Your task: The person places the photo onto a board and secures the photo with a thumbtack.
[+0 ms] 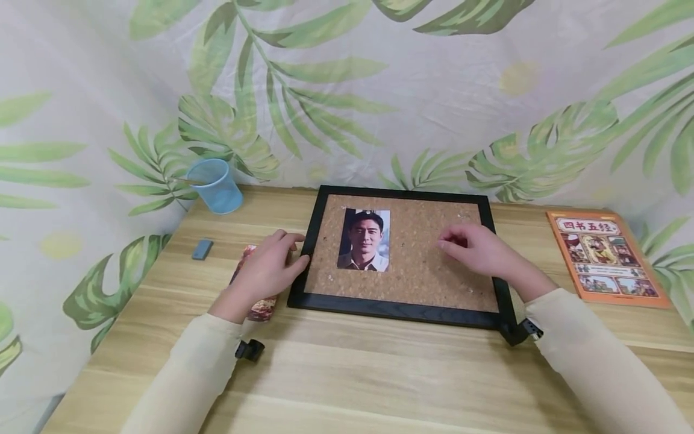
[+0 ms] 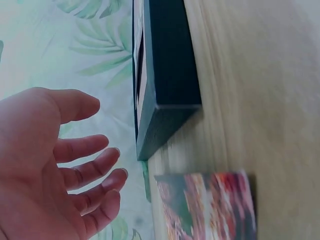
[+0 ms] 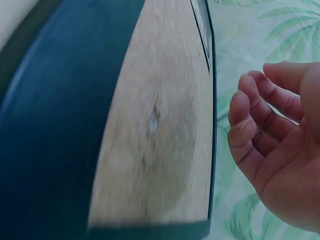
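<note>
The left grip (image 1: 269, 265) is loosely bent, its thumb and fingers well apart, beside the left edge of the black-framed cork board (image 1: 417, 253); whether it touches that edge is unclear. The right grip (image 1: 474, 247) is held over the board's right half, fingers curled and their tips close to the thumb; I cannot tell whether they meet or pinch anything small. Between the two grips, a portrait photo (image 1: 364, 241) lies on the cork.

The left grip and wrist hide much of a red printed card (image 1: 262, 310) beneath them. The right wrist covers part of the frame's right side. The right wrist view cuts off the photo.

Left of the left grip is a blue eraser (image 1: 203, 249); beyond it stands a blue cup (image 1: 219, 190). Right of the right grip, an orange book (image 1: 607, 259) lies on the bench (image 1: 352, 374).
</note>
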Action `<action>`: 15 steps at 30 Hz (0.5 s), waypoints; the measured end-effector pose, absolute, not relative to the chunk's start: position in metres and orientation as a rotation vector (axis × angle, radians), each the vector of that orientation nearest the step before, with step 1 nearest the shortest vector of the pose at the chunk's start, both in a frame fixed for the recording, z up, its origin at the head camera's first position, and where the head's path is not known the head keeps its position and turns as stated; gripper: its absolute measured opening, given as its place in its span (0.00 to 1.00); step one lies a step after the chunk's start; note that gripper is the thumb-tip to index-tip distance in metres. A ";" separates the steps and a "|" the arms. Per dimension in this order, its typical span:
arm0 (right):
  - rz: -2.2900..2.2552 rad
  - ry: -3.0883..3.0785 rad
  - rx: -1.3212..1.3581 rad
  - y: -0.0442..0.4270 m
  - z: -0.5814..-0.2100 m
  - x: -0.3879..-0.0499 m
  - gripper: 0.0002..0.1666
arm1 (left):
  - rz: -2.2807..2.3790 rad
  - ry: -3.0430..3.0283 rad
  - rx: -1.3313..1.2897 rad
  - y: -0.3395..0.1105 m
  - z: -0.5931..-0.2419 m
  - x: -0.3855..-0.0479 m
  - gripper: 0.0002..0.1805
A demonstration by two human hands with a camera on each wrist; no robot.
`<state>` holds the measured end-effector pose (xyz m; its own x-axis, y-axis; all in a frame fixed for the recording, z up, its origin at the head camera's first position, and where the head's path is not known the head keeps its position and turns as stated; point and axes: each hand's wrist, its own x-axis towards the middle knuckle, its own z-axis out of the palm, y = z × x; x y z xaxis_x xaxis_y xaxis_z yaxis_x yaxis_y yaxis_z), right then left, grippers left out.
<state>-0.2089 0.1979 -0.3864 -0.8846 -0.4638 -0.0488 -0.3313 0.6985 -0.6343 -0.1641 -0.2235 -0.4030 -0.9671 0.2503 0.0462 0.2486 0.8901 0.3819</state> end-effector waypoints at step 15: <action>-0.952 2.735 -0.480 0.259 -0.390 -0.182 0.13 | 0.442 3.063 0.297 -0.261 -0.409 -0.147 0.29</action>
